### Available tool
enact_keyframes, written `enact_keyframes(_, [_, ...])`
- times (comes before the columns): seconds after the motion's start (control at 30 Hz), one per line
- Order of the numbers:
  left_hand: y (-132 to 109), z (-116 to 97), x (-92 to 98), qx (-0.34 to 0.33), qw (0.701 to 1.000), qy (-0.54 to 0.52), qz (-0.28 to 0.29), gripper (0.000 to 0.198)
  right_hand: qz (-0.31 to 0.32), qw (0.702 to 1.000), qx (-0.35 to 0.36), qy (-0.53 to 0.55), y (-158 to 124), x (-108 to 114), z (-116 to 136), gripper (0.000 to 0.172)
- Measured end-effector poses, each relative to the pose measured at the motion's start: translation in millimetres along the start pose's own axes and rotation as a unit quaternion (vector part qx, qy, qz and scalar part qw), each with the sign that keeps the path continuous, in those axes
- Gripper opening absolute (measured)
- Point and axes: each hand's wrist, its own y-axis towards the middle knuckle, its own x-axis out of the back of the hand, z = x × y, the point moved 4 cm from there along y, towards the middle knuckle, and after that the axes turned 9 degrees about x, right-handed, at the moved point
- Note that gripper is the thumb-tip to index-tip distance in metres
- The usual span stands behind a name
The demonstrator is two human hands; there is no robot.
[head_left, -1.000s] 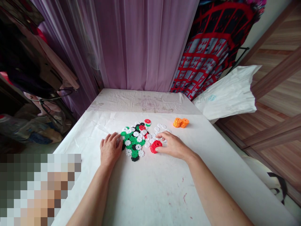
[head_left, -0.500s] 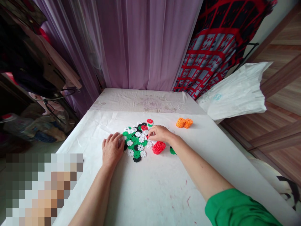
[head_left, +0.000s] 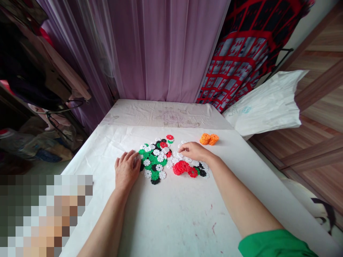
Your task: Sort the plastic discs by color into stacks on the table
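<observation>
Plastic snowflake discs in green, white, black and red form a loose pile (head_left: 152,160) on the white-covered table. My left hand (head_left: 127,167) lies at the pile's left edge, palm down, fingers spread and bent, touching the outermost discs. To the right of the pile, my right hand (head_left: 195,150) is low over scattered white discs (head_left: 177,157) with its fingertips pinched together; whether a disc is between them I cannot make out. Nearer me, overlapping red discs (head_left: 181,167) lean in a row, with a red disc (head_left: 193,172) at their right end. Black discs (head_left: 202,173) lie beside that one.
Two orange disc stacks (head_left: 209,139) lie farther back on the right. A white bag (head_left: 268,107) hangs over the table's right edge. Purple curtains (head_left: 160,50) are behind the table, and clothes (head_left: 37,67) hang at the left.
My right hand has moved right, away from the pile. A red disc now lies at the right end of the red row. More discs show where my forearm was. My left hand stays put.
</observation>
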Motion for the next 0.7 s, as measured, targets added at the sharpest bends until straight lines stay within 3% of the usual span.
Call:
enact_keyframes(0.1, [0.4, 1.2, -1.8, 0.000, 1.000, 0.000, 0.000, 0.036, -0.006, 1.000, -0.026, 0.009, -33.6, 4.0, -7.0, 0.022])
enact_keyframes(0.27, [2.8, 4.1, -2.9, 0.008, 1.000, -0.020, -0.022, 0.039, 0.007, 0.994, -0.039, -0.105, -83.1, -21.8, -3.7, 0.029])
enact_keyframes(0.37, [-1.3, -3.7, 8.8, -0.010, 0.994, -0.022, -0.108, 0.039, -0.024, 0.987, -0.044, -0.153, -92.1, -35.4, 0.4, 0.021])
enact_keyframes(0.47, [-17.4, -27.0, 19.6, -0.093, 0.979, -0.030, -0.181, 0.036, -0.044, 0.981, -0.046, -0.184, -92.5, -39.5, 3.1, 0.018])
enact_keyframes(0.5, [-24.7, -36.9, 18.6, -0.128, 0.976, -0.040, -0.174, 0.035, -0.050, 0.978, -0.040, -0.199, -92.4, -40.0, 4.2, 0.016])
enact_keyframes(0.57, [-40.3, -56.3, 7.6, -0.189, 0.974, -0.068, -0.104, 0.034, -0.068, 0.971, -0.017, -0.230, -92.6, -42.1, 6.6, 0.014])
enact_keyframes(0.63, [-55.2, -71.4, -9.3, -0.208, 0.974, -0.087, -0.030, 0.037, -0.095, 0.962, 0.010, -0.255, -93.6, -46.4, 7.0, 0.014])
enact_keyframes(0.7, [-66.8, -81.6, -23.8, -0.204, 0.975, -0.089, -0.006, 0.043, -0.130, 0.954, 0.028, -0.268, -94.4, -51.1, 3.8, 0.019])
